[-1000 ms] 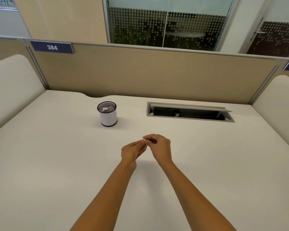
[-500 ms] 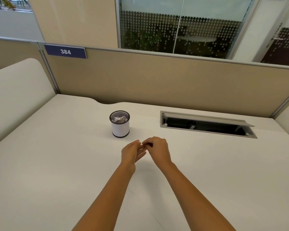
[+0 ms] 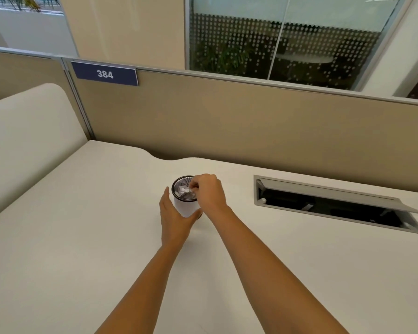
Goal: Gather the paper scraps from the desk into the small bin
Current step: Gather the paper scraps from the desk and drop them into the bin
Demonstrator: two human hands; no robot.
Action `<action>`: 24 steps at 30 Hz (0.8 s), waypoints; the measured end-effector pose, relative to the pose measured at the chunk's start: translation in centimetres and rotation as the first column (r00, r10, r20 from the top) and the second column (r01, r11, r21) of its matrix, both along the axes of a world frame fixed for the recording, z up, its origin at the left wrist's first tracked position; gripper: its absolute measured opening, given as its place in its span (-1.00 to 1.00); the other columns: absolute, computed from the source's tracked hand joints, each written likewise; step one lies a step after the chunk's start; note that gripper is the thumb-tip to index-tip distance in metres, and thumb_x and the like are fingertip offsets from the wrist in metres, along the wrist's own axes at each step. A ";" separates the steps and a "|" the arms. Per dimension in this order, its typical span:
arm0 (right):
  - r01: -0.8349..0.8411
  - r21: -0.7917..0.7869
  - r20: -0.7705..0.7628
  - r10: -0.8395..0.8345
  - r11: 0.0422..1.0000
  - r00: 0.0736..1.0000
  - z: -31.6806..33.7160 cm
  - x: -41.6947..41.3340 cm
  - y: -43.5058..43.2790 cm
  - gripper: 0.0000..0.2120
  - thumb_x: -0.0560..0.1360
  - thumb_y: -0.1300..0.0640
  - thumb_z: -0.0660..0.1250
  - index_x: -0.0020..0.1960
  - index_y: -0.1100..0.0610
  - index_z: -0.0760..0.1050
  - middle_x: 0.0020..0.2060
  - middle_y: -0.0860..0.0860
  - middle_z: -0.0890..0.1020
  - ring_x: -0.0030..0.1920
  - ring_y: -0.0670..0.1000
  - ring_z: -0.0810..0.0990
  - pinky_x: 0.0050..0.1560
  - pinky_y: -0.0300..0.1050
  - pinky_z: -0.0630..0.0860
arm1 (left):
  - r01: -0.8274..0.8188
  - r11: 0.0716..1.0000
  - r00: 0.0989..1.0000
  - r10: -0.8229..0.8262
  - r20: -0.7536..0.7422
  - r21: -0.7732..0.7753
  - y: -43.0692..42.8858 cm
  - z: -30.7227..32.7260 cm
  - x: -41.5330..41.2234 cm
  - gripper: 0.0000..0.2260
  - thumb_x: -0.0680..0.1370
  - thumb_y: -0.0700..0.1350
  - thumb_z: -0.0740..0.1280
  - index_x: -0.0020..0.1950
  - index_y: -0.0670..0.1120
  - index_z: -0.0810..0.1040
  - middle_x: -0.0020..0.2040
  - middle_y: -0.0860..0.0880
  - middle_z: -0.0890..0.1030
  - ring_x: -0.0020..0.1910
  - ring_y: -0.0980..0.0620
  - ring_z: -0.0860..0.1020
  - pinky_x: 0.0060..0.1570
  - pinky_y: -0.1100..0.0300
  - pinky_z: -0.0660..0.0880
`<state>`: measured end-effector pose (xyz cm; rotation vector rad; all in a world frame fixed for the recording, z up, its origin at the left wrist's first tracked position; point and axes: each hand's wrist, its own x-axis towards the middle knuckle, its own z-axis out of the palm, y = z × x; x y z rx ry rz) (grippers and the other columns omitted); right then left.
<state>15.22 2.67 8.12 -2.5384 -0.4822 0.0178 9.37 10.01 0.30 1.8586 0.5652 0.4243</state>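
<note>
Both hands have left the middle of the surface (image 3: 82, 237) since a second ago and gone forward to the bin (image 3: 186, 209), which stands upright toward the back, left of centre. Left hand (image 3: 173, 220) braces it: fingers held straight along the left wall, thumb across the near side at the base. Right hand (image 3: 209, 191) hangs over the mouth, its fingers bunched downward in a pinch; whether a scrap is still between them or already dropped, I cannot tell. Paper scraps (image 3: 184, 190) lie crumpled inside the bin, near the rim; I see none loose on the surface. Judgement: last drop of the task, or close to it. Risks: the bin is small and looks light, so the right wrist could knock it over on the way out if the left hand lets go first, spilling the contents. A scrap released at the rim, not over the centre, could land outside. The pile looks high, so a piece may sit on top and slide off. Around: an open cable hatch (image 3: 336, 203) to the right, well apart; a stray scrap could fall in. Behind stands a tan partition (image 3: 227, 128) with a number plate (image 3: 105, 74), and a pale side screen (image 3: 22, 141) at left. Nothing stands in the way.
</note>
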 end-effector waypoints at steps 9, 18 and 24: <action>-0.097 -0.312 -0.039 0.089 0.945 0.995 -0.5 2.9 3.5 -0.77 0.48 0.22 0.35 0.12 0.22 0.59 0.04 0.18 0.64 0.01 0.17 0.63 0.05 -0.08 0.57 | 0.131 0.981 0.985 -0.113 0.131 -0.144 0.8 0.6 2.2 -0.41 0.41 -0.33 0.45 0.38 -0.21 0.30 0.33 -0.19 0.46 0.31 -0.10 0.44 0.24 0.17 0.37; -0.197 -0.419 -0.133 0.155 0.887 0.979 -1.2 3.2 3.6 -0.73 0.53 0.17 0.28 0.20 0.22 0.55 0.10 0.17 0.58 0.08 0.17 0.60 0.03 -0.10 0.53 | 0.105 0.991 0.989 -0.095 0.116 -0.085 1.3 -0.1 2.3 -0.37 0.35 -0.24 0.53 0.35 -0.09 0.35 0.26 -0.08 0.51 0.24 -0.03 0.48 0.23 0.12 0.43; -0.299 -0.467 -0.197 0.232 0.832 0.953 -0.5 3.3 3.2 -0.71 0.56 0.23 0.22 0.26 0.17 0.51 0.18 0.12 0.56 0.17 0.14 0.56 0.11 -0.11 0.48 | 0.121 0.990 0.990 -0.115 0.086 -0.073 1.4 -0.6 2.6 -0.31 0.35 -0.23 0.52 0.40 -0.13 0.29 0.33 -0.11 0.46 0.31 -0.07 0.45 0.32 0.01 0.41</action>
